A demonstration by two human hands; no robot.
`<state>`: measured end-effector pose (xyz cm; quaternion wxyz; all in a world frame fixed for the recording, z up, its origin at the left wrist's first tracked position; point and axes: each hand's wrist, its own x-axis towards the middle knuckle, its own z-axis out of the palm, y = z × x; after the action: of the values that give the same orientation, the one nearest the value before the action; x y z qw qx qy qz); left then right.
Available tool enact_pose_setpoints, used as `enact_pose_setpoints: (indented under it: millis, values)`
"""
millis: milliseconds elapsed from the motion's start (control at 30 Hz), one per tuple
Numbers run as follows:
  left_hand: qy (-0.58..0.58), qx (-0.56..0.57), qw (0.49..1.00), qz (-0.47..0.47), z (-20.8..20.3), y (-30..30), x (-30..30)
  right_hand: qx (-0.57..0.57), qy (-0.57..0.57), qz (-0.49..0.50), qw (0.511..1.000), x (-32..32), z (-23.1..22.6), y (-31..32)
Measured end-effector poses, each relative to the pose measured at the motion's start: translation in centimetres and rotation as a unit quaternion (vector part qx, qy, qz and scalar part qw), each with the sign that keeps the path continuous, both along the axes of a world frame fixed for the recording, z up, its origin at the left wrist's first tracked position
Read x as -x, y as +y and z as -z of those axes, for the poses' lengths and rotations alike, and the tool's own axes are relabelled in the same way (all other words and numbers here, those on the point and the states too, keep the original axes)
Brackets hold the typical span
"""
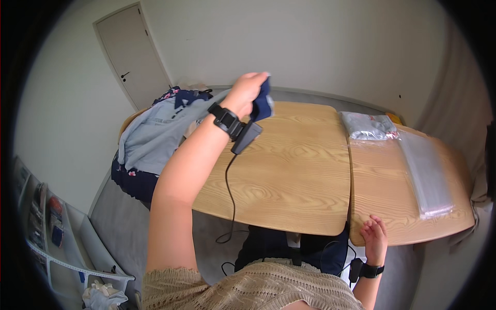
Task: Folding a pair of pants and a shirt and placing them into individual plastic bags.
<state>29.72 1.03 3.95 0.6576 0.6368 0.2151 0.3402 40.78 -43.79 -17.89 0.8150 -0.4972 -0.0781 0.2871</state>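
Observation:
My left hand point(247, 94) is raised over the far part of the wooden table, its fingers closed on a dark navy piece of fabric point(263, 103) with a pale edge. The cloth hangs down beside the hand; whether it joins the clothes behind my wrist is hidden. To the left of that hand, a light blue garment point(155, 139) lies spread over a heap of navy clothing with pink flowers point(135, 178). At the table's near right edge is my right hand point(375, 235), holding nothing, with its fingers loosely bent and apart.
The wooden table point(289, 175) has a seam right of its middle. On the right part lie a folded grey garment in a clear bag point(368, 126) and a stack of clear plastic bags point(426, 175). A black cable point(228, 191) hangs from my left wrist. White shelves point(77, 258) stand at lower left.

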Motion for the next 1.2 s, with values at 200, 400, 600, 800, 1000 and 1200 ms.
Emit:
enact_pose_setpoints:
  millis: [200,400,600,800,1000,1200]
  values:
    - [-0.052,0.061,0.949,0.306,-4.7,-10.9,-0.8,0.055,-0.057,-0.021,0.997,1.7,-1.1,2.6]
    - [-0.197,0.054,0.937,0.284,-8.4,-14.2,7.7,0.049,-0.166,-0.099,0.980,0.5,-2.7,4.9]
    - [-0.172,-0.259,0.947,0.087,-9.8,-13.7,16.3,0.161,-0.484,-0.121,0.852,-0.1,-3.9,12.5]
    - [-0.171,-0.072,0.982,0.033,-9.2,-11.6,20.6,0.209,-0.515,-0.193,0.809,-0.1,-3.9,15.8]
    - [0.120,-0.314,0.934,-0.121,-7.4,0.7,20.7,0.095,-0.326,-0.397,0.853,-0.5,-12.8,9.5]
    - [0.210,-0.604,0.691,-0.337,0.6,10.4,13.7,0.016,-0.157,-0.213,0.964,-2.0,-13.8,7.9]
